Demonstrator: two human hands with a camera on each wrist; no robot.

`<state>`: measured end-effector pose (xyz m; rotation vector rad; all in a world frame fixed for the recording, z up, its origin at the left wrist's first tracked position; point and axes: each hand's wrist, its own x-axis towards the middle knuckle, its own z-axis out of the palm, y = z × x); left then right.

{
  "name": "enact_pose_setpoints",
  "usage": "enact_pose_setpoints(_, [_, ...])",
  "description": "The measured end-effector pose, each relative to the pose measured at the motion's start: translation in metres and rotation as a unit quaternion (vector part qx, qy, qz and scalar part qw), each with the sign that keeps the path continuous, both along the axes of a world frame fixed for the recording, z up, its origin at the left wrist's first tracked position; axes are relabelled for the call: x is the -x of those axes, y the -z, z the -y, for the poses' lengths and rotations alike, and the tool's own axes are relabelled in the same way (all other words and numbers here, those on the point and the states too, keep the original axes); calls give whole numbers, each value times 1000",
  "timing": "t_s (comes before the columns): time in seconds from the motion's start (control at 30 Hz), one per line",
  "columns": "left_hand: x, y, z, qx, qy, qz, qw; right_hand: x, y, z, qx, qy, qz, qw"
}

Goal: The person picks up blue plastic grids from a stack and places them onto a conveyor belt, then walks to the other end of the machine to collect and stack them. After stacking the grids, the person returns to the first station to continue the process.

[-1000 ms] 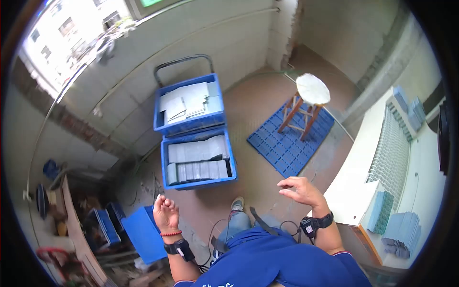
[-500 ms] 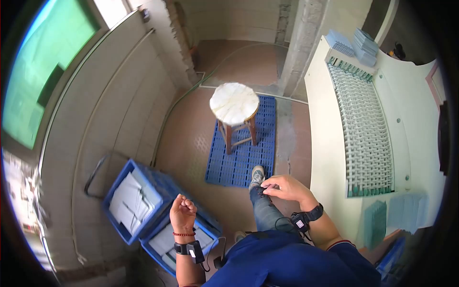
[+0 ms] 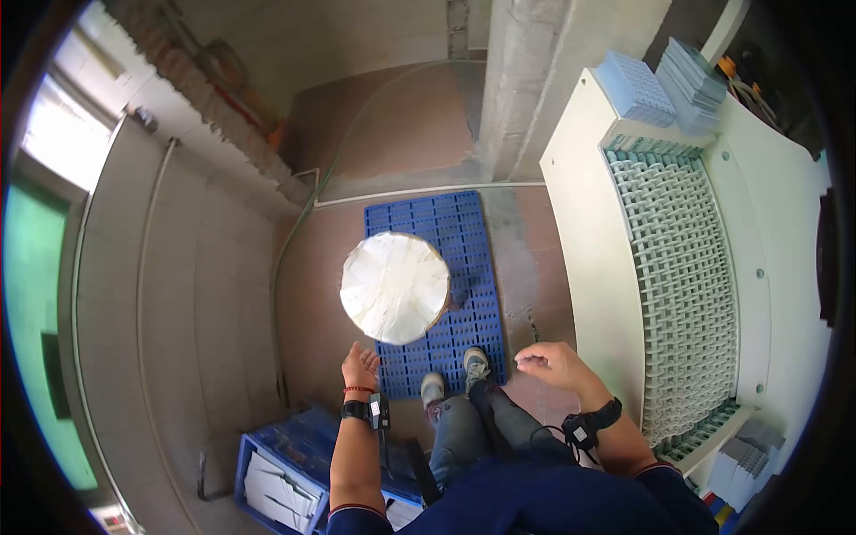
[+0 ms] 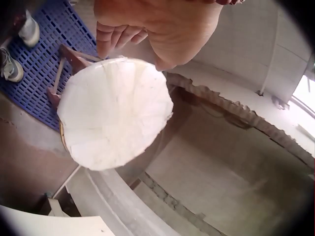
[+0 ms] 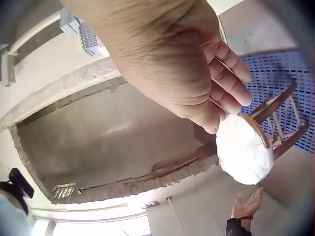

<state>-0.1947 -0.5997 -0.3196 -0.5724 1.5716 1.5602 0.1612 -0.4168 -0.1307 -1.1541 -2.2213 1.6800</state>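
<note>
A stool with a round, white-covered seat (image 3: pixel 395 287) stands on a blue slatted plastic mat (image 3: pixel 473 267) in the head view. My left hand (image 3: pixel 360 366) is just below the near edge of that seat, fingers loosely bent, holding nothing. To the right, my right hand (image 3: pixel 555 364) hangs in the air beside the mat with relaxed fingers and nothing in them. In the left wrist view the seat (image 4: pixel 115 113) fills the middle, beyond the left hand (image 4: pixel 157 29). The right wrist view shows the stool's brown wooden legs (image 5: pixel 278 115) past my right hand (image 5: pixel 182 69).
On the right is a cream machine (image 3: pixel 593 250) with a bed of pale woven-looking links (image 3: pixel 682 285). Stacks of blue-grey pieces (image 3: pixel 633 87) sit on its far end. Blue crates (image 3: pixel 285 481) with white sheets are at lower left. A tiled wall (image 3: pixel 214 267) bounds the left side.
The view has swung right and come closer to the stool, and both feet now stand on the mat. The crates have slid to the lower left. The left hand has loosened its curled fingers.
</note>
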Motion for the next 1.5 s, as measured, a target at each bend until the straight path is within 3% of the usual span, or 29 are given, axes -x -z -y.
enact_pose_setpoints(0.13, [23, 36, -45, 115, 27, 27, 993, -11, 15, 3, -7, 43, 8, 999])
enact_pose_setpoints(0.17, [32, 55, -46, 43, 67, 48, 996, -14, 13, 4, -2, 68, 20, 998])
enact_pose_setpoints(0.27, [33, 90, -65, 115, 148, 37, 981, -29, 14, 13, 13, 127, 47, 991])
enact_pose_setpoints(0.3, [24, 90, -67, 89, 117, 7, 989, -33, 15, 17, 17, 143, 56, 988])
enact_pose_setpoints(0.4, [3, 95, -62, 14, 138, 16, 990, -35, 28, 30, 48, 193, 51, 979])
enact_pose_setpoints(0.53, [-58, 91, -69, 20, 153, 58, 986, -13, 30, 29, 48, 194, 67, 978])
enact_pose_setpoints(0.63, [-95, 99, -77, -57, 110, 128, 984, 4, 17, 27, 38, 201, 45, 978])
enact_pose_setpoints(0.7, [-104, 87, -89, -41, 110, 248, 962, 6, 15, 28, 30, 205, 42, 977])
enact_pose_setpoints(0.83, [-101, 58, -109, 39, 142, 366, 919, -5, 7, 34, -25, 226, 53, 972])
enact_pose_setpoints(0.93, [-88, 50, -116, 26, 204, 397, 894, -13, -14, 35, -36, 247, 62, 966])
enact_pose_setpoints(1.0, [-83, 31, -133, 1, 332, 425, 842, -24, -19, 37, -33, 264, 52, 963])
enact_pose_setpoints(1.07, [-89, 0, -156, -20, 388, 396, 832, -37, -26, 34, -37, 283, 42, 957])
enact_pose_setpoints(1.13, [-100, -29, -182, -13, 432, 301, 850, -54, -28, 31, -41, 302, 32, 952])
enact_pose_setpoints(1.27, [-119, -65, -249, -61, 415, 269, 867, -96, -35, 15, -47, 344, -20, 938])
enact_pose_setpoints(1.33, [-129, -80, -284, -137, 426, 275, 851, -111, -44, 13, -54, 363, -25, 930])
enact_pose_setpoints(1.5, [-171, -148, -346, -170, 466, 233, 836, -144, -57, 15, 1, 404, -63, 912])
